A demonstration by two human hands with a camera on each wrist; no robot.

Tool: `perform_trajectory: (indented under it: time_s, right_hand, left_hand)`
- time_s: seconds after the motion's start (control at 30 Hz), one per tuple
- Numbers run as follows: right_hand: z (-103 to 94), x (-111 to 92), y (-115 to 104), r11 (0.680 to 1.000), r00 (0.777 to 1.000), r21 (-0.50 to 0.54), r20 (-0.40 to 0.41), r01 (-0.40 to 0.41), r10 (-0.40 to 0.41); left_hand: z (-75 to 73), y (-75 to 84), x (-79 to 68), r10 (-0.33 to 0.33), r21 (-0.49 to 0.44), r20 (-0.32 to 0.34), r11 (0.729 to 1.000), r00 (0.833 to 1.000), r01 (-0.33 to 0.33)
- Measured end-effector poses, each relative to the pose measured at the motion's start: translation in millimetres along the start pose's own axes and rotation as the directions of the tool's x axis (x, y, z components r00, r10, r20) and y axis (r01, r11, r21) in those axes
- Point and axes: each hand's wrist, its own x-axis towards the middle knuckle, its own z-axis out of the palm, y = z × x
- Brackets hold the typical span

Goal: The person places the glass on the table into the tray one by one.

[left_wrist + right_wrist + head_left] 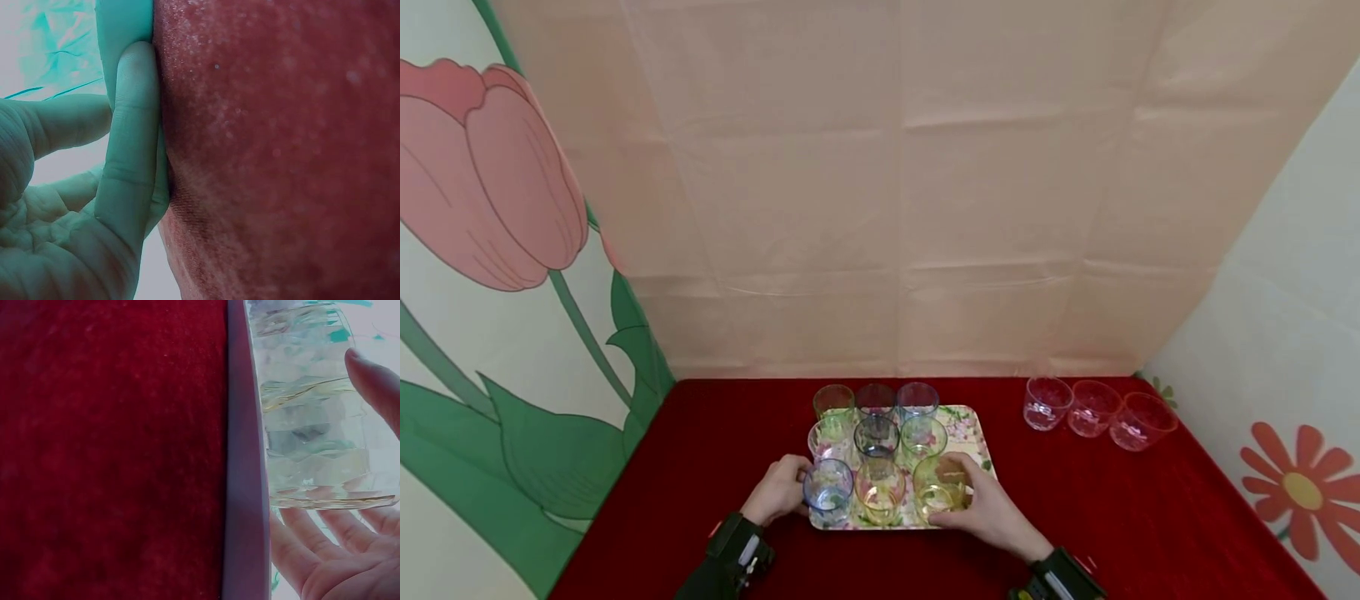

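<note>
A floral tray [966, 425] lies on the red cloth with several clear tinted glasses on it, in three rows of three. My right hand [988, 508] curls around a yellow glass [936, 492] at the tray's front right corner. In the right wrist view, this yellow glass [312, 425] stands upright between thumb and fingers, just inside the tray rim [247, 487]. My left hand [781, 490] grips the tray's left edge, beside a blue glass [829, 485]. The left wrist view shows the left hand's fingers [131, 137] pinching the pale tray edge [125, 31] close to the cloth.
Three pinkish glasses [1093, 408] stand in a slanting row at the back right of the table. The red cloth [700, 450] covers the table. A beige wall sheet [895, 250] rises behind it, with flower-printed panels [1300, 333] at the sides.
</note>
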Motion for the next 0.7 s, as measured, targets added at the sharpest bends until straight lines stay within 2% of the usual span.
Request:
perform_trajectory:
  time_s: [0.37, 0.7]
  right_hand:
    - [7.0, 3.0, -2.3, 0.994, 0.999, -0.109, -0.044, 0.002, -0.006]
    - [7.5, 2.7, -3.2, 0.991, 0.998, -0.129, -0.045, -0.046, 0.041]
  left_hand:
    - [0.3, -0.2, 0.7, -0.016, 0.007, -0.005, 1.0, 1.0, 0.016]
    - [1.2, -1.0, 1.4, -0.017, 0.007, -0.001, 1.0, 1.0, 0.017]
